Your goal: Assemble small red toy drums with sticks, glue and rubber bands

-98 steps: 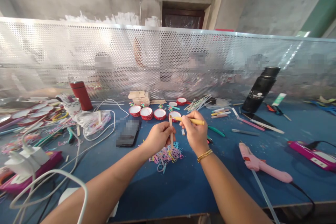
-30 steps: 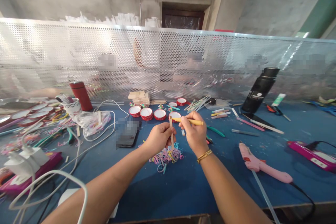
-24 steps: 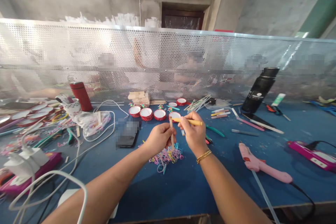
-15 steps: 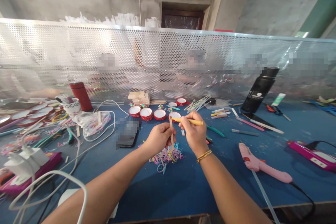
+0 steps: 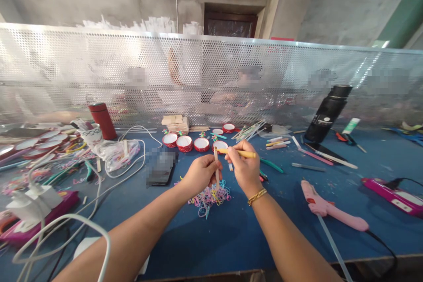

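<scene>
My left hand [image 5: 197,173] is closed around a plain wooden stick [image 5: 216,158] that stands upright. A yellow stick [image 5: 243,153] lies crosswise in my right hand [image 5: 245,165], pinched so its left end meets the upright stick near the top. Both hands hover over a heap of small coloured rubber bands [image 5: 209,195] on the blue table [image 5: 205,233]. Just beyond the hands stands a row of red-rimmed round caps [image 5: 184,142].
A pink glue gun [image 5: 325,207] lies at the right, its cord running off the front edge. A black bottle [image 5: 327,112], loose sticks [image 5: 313,155], a dark phone [image 5: 161,164], a red flask [image 5: 102,120] and white cables [image 5: 59,224] lie around. A perforated metal screen [image 5: 211,79] backs the table; people sit behind it.
Hardly anything differs. Both hands keep the crossed sticks in the same place above the rubber bands.
</scene>
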`<state>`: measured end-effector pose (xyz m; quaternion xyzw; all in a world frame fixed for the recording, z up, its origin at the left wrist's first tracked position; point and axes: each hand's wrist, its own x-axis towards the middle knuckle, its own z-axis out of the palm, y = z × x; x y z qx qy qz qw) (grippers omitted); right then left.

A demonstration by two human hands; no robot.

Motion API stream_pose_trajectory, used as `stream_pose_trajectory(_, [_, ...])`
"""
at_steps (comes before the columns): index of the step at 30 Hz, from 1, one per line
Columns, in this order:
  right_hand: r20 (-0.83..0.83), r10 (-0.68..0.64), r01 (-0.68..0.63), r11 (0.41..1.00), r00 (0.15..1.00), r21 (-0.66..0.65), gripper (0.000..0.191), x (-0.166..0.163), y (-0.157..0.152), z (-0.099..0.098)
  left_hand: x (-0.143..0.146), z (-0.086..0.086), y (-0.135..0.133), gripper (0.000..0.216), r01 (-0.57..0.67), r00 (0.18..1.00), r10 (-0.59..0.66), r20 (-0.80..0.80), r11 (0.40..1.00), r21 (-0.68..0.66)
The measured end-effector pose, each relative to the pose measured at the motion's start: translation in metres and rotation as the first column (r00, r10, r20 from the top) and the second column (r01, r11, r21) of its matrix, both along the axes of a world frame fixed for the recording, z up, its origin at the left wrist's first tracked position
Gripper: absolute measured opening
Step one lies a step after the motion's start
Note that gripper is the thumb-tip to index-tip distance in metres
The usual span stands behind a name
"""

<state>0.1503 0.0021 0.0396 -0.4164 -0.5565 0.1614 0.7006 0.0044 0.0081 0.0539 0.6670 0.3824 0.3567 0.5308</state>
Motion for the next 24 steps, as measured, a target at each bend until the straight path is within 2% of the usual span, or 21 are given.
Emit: stream_pose_trajectory(24, [0.001,-0.007,0.007,1.000,1.000,-0.002,0.024,0.0012,0.0011,-0.0010,0.0001,-0.0006,0.0001,0.019,0.014,1.000,-0.014,-0.002,1.000,-0.016])
